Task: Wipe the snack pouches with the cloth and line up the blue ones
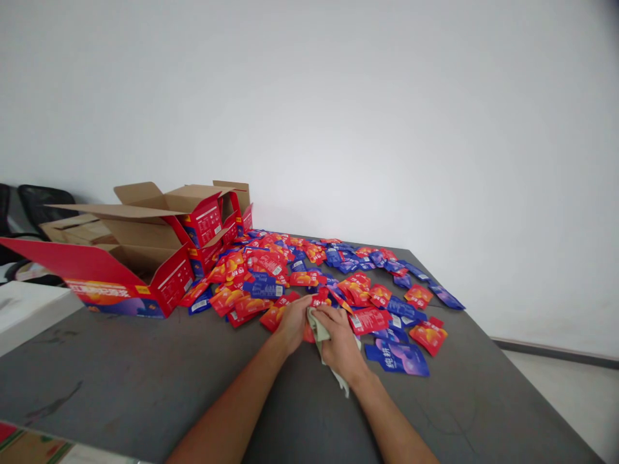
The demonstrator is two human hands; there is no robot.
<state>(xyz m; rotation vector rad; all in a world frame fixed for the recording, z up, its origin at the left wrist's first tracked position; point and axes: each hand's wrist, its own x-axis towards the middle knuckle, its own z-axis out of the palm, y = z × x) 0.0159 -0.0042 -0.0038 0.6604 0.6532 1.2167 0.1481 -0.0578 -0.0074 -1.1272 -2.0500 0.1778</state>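
Observation:
My left hand (pixel 291 323) is closed on a red pouch (pixel 308 334), whose lower part shows between my two hands near the front of the pile. My right hand (pixel 340 343) grips a pale green cloth (pixel 318 327) against that pouch. One end of the cloth hangs below my right wrist. Around both hands lie many flat red and blue pouches with printed fronts. A red pouch (pixel 370 320) lies just right of my right hand, and a blue pouch (pixel 397 356) is nearer the table's right side.
Open red and blue cartons (pixel 140 283) with raised brown flaps stand along the left of the dark table (pixel 145 380). Beside them is a white box (pixel 33 312). A black chair (pixel 46 206) is at the far left. A white wall (pixel 338 116) rises behind the table.

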